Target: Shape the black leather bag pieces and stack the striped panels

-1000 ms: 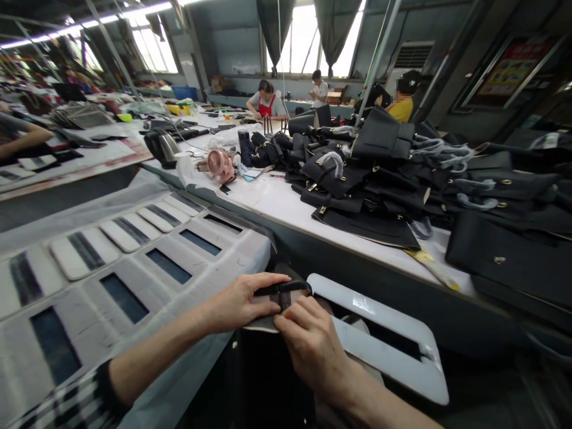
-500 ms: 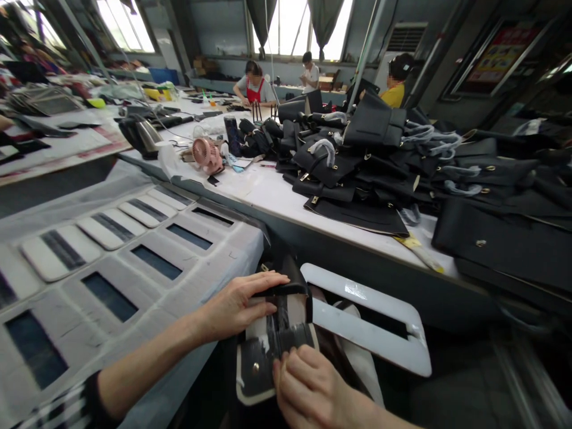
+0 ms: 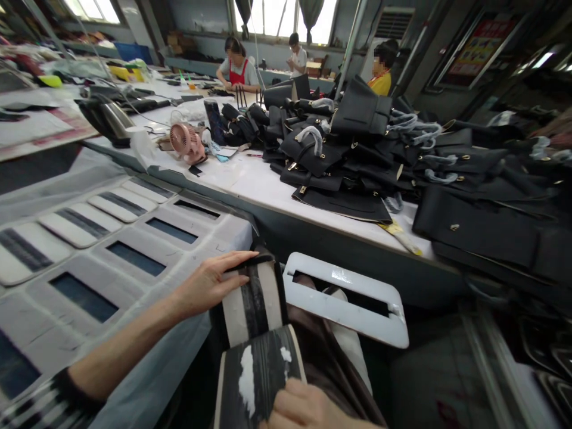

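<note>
My left hand [image 3: 210, 285] rests with fingers stretched along the top edge of a black leather panel [image 3: 254, 301] lined with pale backing, holding it down beside the grey table's corner. My right hand [image 3: 308, 410] is at the bottom edge of the view, fingers curled on the lower flap [image 3: 257, 378] of that same panel, which is folded toward me and shows black with white patches. A white plastic template [image 3: 346, 298] with a long slot lies just right of the panel.
A grey table [image 3: 134, 256] with rows of white and dark slotted templates lies at left. A white worktable [image 3: 268, 185] behind carries a heap of black bags [image 3: 357, 155], a pink fan [image 3: 185, 142] and a kettle [image 3: 105, 119]. Three people work far off.
My right hand has pulled the panel's lower flap down toward me, unfolding it longer. My left hand has stayed at the top edge. The view has tilted downward.
</note>
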Available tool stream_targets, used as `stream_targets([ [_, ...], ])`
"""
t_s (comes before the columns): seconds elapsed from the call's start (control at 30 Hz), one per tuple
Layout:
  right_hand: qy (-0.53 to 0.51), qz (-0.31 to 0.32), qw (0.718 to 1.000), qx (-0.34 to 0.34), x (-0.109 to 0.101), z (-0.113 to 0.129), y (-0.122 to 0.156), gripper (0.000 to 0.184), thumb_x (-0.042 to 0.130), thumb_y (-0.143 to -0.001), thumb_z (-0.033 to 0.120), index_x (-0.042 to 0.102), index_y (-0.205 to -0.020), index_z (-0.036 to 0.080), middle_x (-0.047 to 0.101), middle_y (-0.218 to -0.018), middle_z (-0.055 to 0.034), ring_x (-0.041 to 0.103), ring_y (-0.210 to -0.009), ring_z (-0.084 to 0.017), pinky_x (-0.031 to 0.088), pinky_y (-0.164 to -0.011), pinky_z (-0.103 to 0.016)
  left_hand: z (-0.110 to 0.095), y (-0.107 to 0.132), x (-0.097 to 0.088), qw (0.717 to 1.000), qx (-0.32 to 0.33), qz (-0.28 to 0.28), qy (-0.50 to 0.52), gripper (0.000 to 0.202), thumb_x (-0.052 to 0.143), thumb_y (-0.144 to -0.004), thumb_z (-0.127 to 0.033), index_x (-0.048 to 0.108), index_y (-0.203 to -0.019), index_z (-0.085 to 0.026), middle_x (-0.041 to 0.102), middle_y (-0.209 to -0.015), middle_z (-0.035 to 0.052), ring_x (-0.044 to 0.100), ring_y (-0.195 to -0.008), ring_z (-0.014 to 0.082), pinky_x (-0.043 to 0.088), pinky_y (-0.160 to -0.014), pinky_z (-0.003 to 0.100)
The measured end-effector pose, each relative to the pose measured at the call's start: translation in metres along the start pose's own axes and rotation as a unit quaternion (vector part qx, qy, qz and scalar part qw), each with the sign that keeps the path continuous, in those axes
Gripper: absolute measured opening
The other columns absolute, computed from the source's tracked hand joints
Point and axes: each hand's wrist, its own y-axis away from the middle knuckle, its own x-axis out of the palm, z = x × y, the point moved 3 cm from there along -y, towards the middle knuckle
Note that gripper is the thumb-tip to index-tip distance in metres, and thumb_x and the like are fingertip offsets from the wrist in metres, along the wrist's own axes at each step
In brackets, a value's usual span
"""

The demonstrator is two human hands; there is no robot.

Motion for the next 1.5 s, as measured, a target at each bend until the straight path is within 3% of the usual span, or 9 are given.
stream_targets([
  [0.07, -0.041, -0.011, 0.999, 0.031, -0.015, -0.018, -0.017, 0.025, 0.044, -0.096, 0.015, 0.062, -0.078, 0.014, 0.048, -0.06, 0.0006, 0.04, -0.055, -0.012, 0.036, -0.05, -0.026, 0.004, 0.001, -0.002, 1.0, -0.015, 0.014, 0.012, 0.043, 0.059, -0.091, -0.032, 0.055, -0.134, -0.025, 0.058, -0.136, 0.0013, 0.053, -0.125, 0.021, 0.038, -0.111, 0.032],
  [0.17, -0.173, -0.031, 0.958, 0.226, -0.035, -0.065, -0.037, 0.021, 0.059, -0.089, 0.017, 0.064, -0.109, 0.014, 0.063, -0.094, -0.0065, 0.057, -0.083, -0.016, 0.048, -0.073, -0.029, 0.004, 0.002, -0.004, 0.999, -0.028, 0.042, 0.021, 0.045, 0.056, -0.093, -0.036, 0.054, -0.136, -0.027, 0.055, -0.14, 0.0021, 0.049, -0.129, 0.0228, 0.037, -0.113, 0.036],
  [0.27, -0.267, -0.111, 0.868, 0.404, -0.03, -0.104, -0.031, 0.011, 0.071, -0.08, 0.017, 0.067, -0.09, 0.018, 0.062, -0.094, -0.0031, 0.057, -0.086, -0.016, 0.046, -0.079, -0.029, 0.004, 0.003, -0.005, 0.995, -0.04, 0.075, 0.045, 0.047, 0.055, -0.093, -0.041, 0.052, -0.138, -0.028, 0.051, -0.144, 0.0031, 0.046, -0.132, 0.0254, 0.033, -0.116, 0.04],
  [0.4, -0.307, -0.148, 0.8, 0.493, 0.001, -0.121, -0.015, 0.009, 0.068, -0.08, 0.02, 0.061, -0.075, 0.019, 0.055, -0.09, -0.0006, 0.052, -0.087, -0.016, 0.04, -0.082, -0.03, 0.015, 0.004, -0.007, 0.985, -0.094, 0.071, 0.123, 0.049, 0.038, -0.097, -0.053, 0.057, -0.135, -0.028, 0.051, -0.144, 0.002, 0.041, -0.136, 0.028, 0.025, -0.119, 0.044],
  [0.57, -0.334, -0.185, 0.761, 0.525, 0.016, -0.115, -0.014, 0.008, 0.06, -0.082, 0.023, 0.057, -0.076, 0.02, 0.053, -0.091, -0.0009, 0.05, -0.085, -0.017, 0.039, -0.074, -0.03, 0.021, 0.007, -0.011, 0.979, -0.087, 0.094, 0.156, 0.073, 0.019, -0.091, -0.073, 0.052, -0.14, -0.03, 0.046, -0.148, 0.0018, 0.034, -0.14, 0.0312, 0.018, -0.12, 0.046],
  [0.67, -0.33, -0.204, 0.76, 0.521, 0.016, -0.113, -0.016, 0.009, 0.058, -0.082, 0.022, 0.054, -0.075, 0.02, 0.053, -0.088, -0.0008, 0.049, -0.082, -0.017, 0.038, -0.073, -0.03, 0.01, 0.008, -0.018, 0.979, -0.072, 0.124, 0.144, 0.077, 0.032, -0.083, -0.081, 0.048, -0.142, -0.034, 0.042, -0.151, 0.0005, 0.031, -0.141, 0.0321, 0.019, -0.12, 0.043],
  [0.87, -0.313, -0.226, 0.757, 0.527, 0.019, -0.114, -0.015, 0.014, 0.056, -0.083, 0.022, 0.047, -0.072, 0.02, 0.052, -0.083, -0.0005, 0.048, -0.079, -0.017, 0.036, -0.072, -0.031, -0.004, 0.011, -0.022, 0.98, -0.111, 0.144, 0.085, 0.064, 0.061, -0.083, -0.058, 0.044, -0.143, -0.041, 0.042, -0.151, -0.0034, 0.035, -0.14, 0.0285, 0.025, -0.118, 0.038],
  [1.23, -0.317, -0.218, 0.751, 0.537, 0.012, -0.107, -0.021, 0.016, 0.056, -0.081, 0.017, 0.045, -0.07, 0.02, 0.053, -0.083, -0.0005, 0.05, -0.08, -0.016, 0.037, -0.073, -0.03, 0.015, 0.015, -0.006, 0.977, -0.169, 0.011, 0.129, 0.043, 0.06, -0.087, -0.051, 0.062, -0.128, -0.038, 0.054, -0.142, -0.0026, 0.04, -0.137, 0.0266, 0.022, -0.12, 0.041],
  [1.5, -0.333, -0.214, 0.743, 0.539, 0.01, -0.113, -0.02, 0.016, 0.056, -0.08, 0.019, 0.044, -0.069, 0.02, 0.052, -0.082, -0.0003, 0.049, -0.08, -0.016, 0.037, -0.074, -0.03, 0.024, 0.027, 0.005, 0.897, -0.223, -0.062, 0.377, 0.045, 0.065, -0.085, -0.047, 0.065, -0.126, -0.029, 0.058, -0.137, 0.0041, 0.047, -0.133, 0.0268, 0.036, -0.113, 0.032],
])
